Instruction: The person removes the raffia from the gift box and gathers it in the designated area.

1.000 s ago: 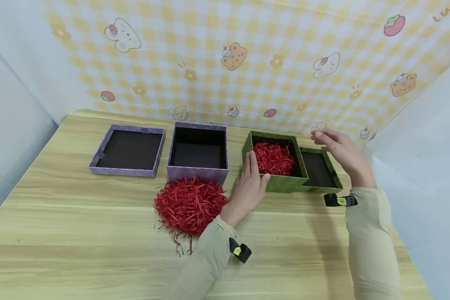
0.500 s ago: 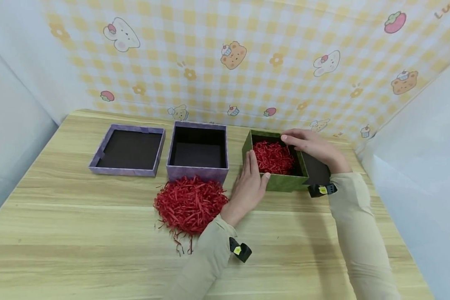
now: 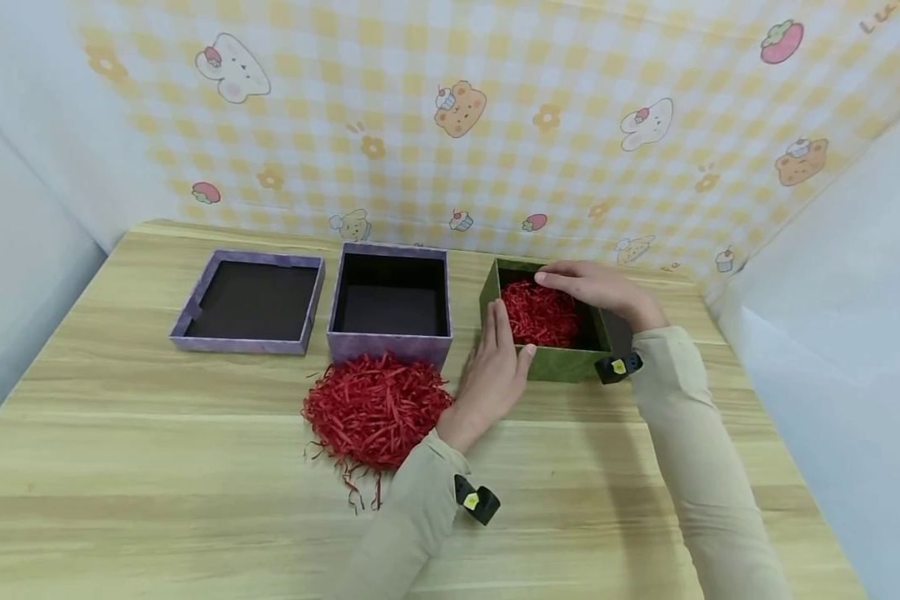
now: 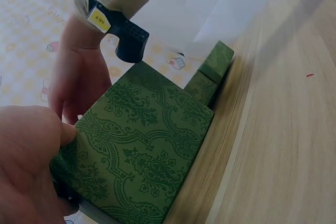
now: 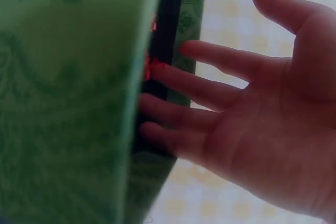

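In the head view, an open green box (image 3: 566, 364) holds red shredded paper (image 3: 537, 315). My left hand (image 3: 492, 375) rests along the box's left wall with straight fingers, its thumb by the front rim. The left wrist view shows that thumb (image 4: 65, 134) at an edge of the patterned green box (image 4: 139, 145). My right hand (image 3: 598, 287) reaches over the box from the right, fingertips above the shredded paper. Seen from the right wrist, its fingers (image 5: 210, 85) are spread and extend into the box opening, holding nothing visible; the fingertips' contact with the paper is unclear.
A purple box (image 3: 388, 344) with nothing visible inside stands left of the green one, its purple lid (image 3: 240, 344) beyond it. A heap of red shredded paper (image 3: 378, 412) lies before it. The green lid (image 4: 212, 72) lies right of the green box, mostly behind my right arm.
My right hand has moved left from above the green lid to over the green box, reaching into its opening. My left hand has stayed against the box.
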Action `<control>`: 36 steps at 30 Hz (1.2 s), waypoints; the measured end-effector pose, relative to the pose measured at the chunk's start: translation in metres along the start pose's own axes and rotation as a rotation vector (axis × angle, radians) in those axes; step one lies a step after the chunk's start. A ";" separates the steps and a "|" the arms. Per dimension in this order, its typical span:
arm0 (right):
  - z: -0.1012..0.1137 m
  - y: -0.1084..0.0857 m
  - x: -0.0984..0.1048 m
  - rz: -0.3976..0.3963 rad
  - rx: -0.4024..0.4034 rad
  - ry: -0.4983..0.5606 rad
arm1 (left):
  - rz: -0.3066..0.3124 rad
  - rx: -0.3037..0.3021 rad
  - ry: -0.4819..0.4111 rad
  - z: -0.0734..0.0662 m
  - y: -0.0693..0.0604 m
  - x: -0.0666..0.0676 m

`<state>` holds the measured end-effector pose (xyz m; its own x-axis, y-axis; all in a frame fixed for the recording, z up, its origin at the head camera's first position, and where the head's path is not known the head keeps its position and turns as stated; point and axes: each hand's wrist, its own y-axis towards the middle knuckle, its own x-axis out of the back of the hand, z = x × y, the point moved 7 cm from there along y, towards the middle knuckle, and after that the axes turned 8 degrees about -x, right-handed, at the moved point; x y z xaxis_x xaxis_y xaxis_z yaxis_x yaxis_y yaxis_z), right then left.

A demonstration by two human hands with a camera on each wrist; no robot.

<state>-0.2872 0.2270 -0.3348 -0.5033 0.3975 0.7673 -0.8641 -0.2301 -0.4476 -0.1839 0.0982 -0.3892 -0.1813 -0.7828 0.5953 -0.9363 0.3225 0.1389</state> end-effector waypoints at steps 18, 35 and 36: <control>0.003 0.021 -0.030 0.350 -0.234 0.216 | 0.005 -0.011 -0.009 0.001 -0.001 0.000; -0.001 0.027 -0.049 0.435 -0.295 0.114 | -0.038 0.042 0.034 -0.001 0.000 0.001; -0.001 0.027 -0.049 0.438 -0.287 0.109 | -0.040 0.040 0.032 -0.001 0.000 0.001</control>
<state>-0.2860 0.2020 -0.3847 -0.8003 0.4121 0.4355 -0.5307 -0.1486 -0.8345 -0.1839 0.0981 -0.3875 -0.1342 -0.7772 0.6148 -0.9541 0.2689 0.1316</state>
